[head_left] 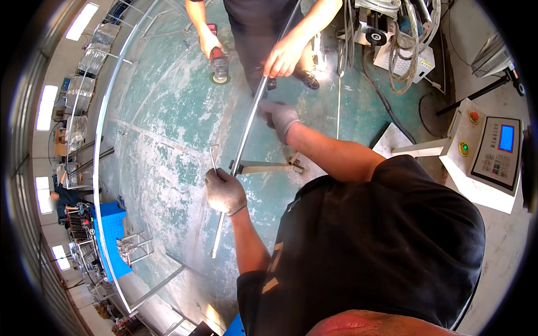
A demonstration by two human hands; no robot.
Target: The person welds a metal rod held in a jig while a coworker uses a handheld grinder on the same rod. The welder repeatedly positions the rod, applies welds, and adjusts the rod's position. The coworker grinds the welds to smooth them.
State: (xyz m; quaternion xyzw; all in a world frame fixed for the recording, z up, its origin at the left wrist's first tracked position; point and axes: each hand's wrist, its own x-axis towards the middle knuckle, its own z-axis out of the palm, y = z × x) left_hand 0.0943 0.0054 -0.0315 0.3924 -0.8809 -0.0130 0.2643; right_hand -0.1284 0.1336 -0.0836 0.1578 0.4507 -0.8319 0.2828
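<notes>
A long shiny metal tube (250, 120) slants from the far side down toward me. My left hand (225, 190), in a grey glove, is closed around it near its lower end. A thin bent metal rod (214, 155) sticks up beside the same hand; whether the hand grips it too I cannot tell. My right hand (280, 119), also gloved, is at the tube's right side, its fingers smeared by motion. Across from me, a co-worker's hand (283, 55) grips the tube higher up. The co-worker's other hand holds a red and black angle grinder (219, 64), hanging low.
A beige metal support (269, 167) stands beneath the tube. At the right is a control box (493, 151) with buttons and a blue screen. Cables and a wheeled machine (404, 59) stand far right. A long curved rail (101, 129) and a blue table (112, 227) are left.
</notes>
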